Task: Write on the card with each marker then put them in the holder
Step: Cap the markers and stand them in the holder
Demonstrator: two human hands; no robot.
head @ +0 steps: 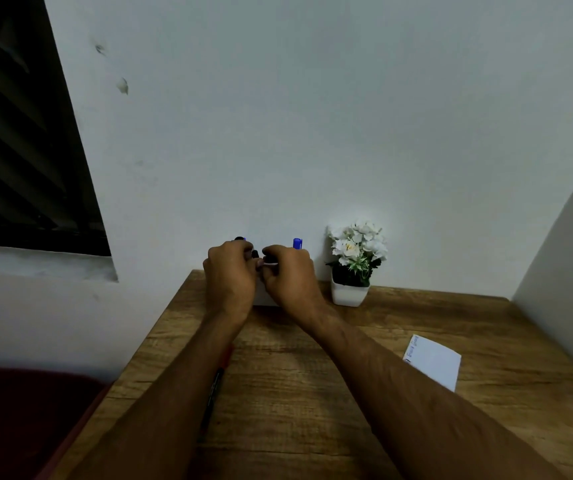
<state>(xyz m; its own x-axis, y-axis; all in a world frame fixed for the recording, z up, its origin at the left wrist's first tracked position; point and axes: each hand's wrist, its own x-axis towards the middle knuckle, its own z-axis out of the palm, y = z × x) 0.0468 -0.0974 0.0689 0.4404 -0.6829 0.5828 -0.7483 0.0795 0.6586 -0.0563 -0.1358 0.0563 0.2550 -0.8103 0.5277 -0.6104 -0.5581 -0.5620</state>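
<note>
Up at the far edge of the counter [278, 393], both hands met in front of a white holder [263, 296], which they mostly hid. The left hand [230, 275] was curled shut around a dark marker [240, 239] whose tip showed just above the knuckles. The right hand [287, 273] was closed too, its fingers pinching something small and pale between the 2 hands; what that was could not be told. A blue-capped marker [297, 243] stood upright behind the right hand, at the holder. Another marker [216, 382], dark with a red part, lay on the counter near its left edge, half hidden under the left forearm. The white card [434, 362] lay flat towards the right edge, well apart from the hands, with blue writing along its left side.

The counter was brown wood grain, set into a corner of pale walls. A small white pot of white flowers [354, 265] stood at the far edge, just beside the right hand. A dark slatted window [18, 133] filled the left wall.
</note>
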